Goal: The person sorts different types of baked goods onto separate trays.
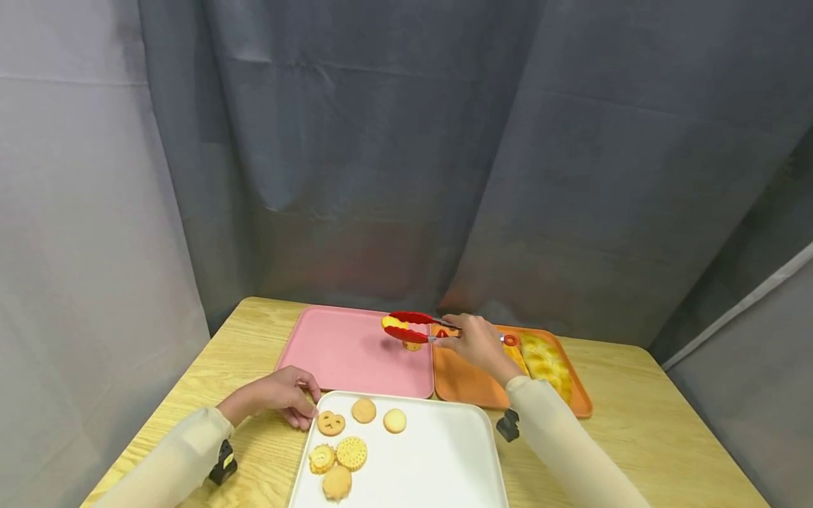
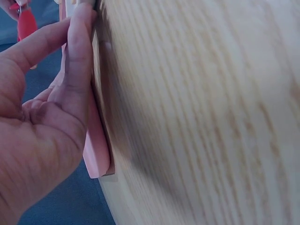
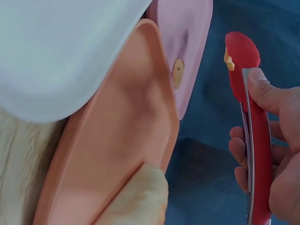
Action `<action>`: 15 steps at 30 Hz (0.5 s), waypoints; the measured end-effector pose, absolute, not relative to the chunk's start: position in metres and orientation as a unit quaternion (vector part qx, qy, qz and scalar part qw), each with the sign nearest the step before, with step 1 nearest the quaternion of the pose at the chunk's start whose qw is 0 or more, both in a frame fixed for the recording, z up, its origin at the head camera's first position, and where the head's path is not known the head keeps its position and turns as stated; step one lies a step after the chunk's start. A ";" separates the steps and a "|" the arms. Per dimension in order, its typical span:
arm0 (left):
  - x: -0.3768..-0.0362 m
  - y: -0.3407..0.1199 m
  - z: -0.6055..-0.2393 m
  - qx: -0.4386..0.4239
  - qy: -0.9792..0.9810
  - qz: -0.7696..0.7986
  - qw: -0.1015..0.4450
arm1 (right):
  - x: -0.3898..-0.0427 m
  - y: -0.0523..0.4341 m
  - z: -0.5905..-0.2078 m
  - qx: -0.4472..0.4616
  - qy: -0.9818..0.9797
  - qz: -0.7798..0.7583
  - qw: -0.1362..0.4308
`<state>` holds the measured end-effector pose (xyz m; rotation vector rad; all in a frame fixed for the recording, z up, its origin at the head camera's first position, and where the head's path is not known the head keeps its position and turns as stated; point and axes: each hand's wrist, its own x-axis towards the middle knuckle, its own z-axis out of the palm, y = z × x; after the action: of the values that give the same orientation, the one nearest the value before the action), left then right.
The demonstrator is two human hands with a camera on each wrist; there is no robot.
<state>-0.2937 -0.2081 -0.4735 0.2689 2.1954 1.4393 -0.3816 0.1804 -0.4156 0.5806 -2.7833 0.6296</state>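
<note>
At the lower left of the frame, the left hand (image 1: 279, 394) is bending its fingers toward the corner of a white tray (image 1: 438, 451) bearing cookies (image 1: 352, 453), though whether it is pinching the rim I cannot tell. Farther off, right of centre, the right hand (image 1: 478, 342) is reaching forward, gripping red tongs (image 1: 406, 334) that are clasping a yellow food piece (image 1: 392, 322) above the pink tray (image 1: 343, 353).

Grey curtains (image 1: 381, 155) around a wooden table (image 1: 648, 416) suggest a screened-off booth
</note>
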 end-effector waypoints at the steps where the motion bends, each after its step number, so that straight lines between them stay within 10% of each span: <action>1: -0.294 -0.208 -0.474 0.099 0.806 0.529 0.248 | -0.385 0.179 -0.418 0.190 -0.951 0.217 0.111; 15: -0.291 -0.205 -0.473 0.107 0.803 0.531 0.249 | -0.405 0.166 -0.434 0.140 -0.960 0.226 0.087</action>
<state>-0.2914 -0.2049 -0.4731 0.2924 2.1862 1.4463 -0.4047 0.1659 -0.4345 0.4159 -2.8596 0.6729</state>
